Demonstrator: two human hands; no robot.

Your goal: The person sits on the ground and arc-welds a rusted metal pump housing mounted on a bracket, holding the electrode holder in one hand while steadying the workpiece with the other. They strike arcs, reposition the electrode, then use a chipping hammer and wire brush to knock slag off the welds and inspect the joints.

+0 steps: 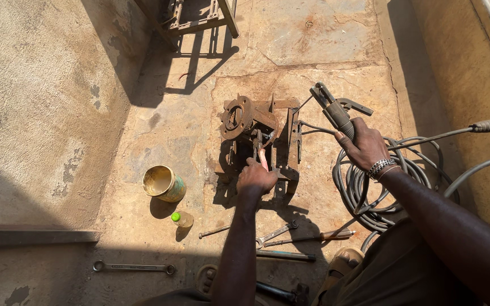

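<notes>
A rusty metal assembly [259, 136] with a round flange stands on the stone floor in the middle. My left hand [255, 178] grips a pair of pliers with a pink handle [262, 157], its jaws down among the rusty parts. My right hand [366, 145], with a metal bracelet on the wrist, holds a welding electrode holder [332, 110] to the right of the assembly. A thin rod runs from the holder's jaws toward the frame.
Coiled grey welding cable [364, 190] lies right of the assembly. A tin can [164, 183] and a small green-capped bottle [181, 219] sit at left. Wrenches [134, 267], a spanner [276, 233] and a screwdriver [313, 237] lie near my sandalled feet. A metal frame [197, 20] stands at the top.
</notes>
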